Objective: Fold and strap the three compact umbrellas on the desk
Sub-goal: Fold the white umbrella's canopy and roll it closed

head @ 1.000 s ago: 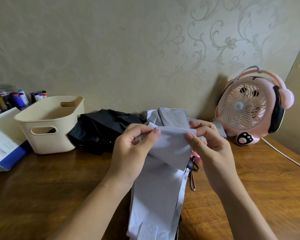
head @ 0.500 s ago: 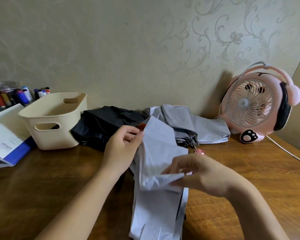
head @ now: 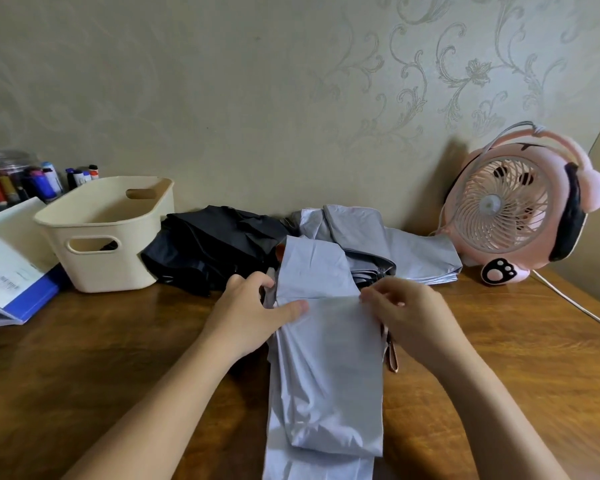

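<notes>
The left hand (head: 253, 308) and right hand (head: 411, 315) pinch the umbrella (head: 326, 375) at each edge of its fold, likely to hold the pleat flat.

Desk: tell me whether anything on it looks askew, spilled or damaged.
Nothing spilled or broken. The black umbrella and the grey umbrella at the back lie in loose, rumpled heaps, unstrapped. The pale umbrella in front, gripped by the left hand and right hand, is only part folded.

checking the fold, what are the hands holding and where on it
Both hold the light grey umbrella at its canopy fold: left hand grips the left edge, right hand pinches the right.
</notes>
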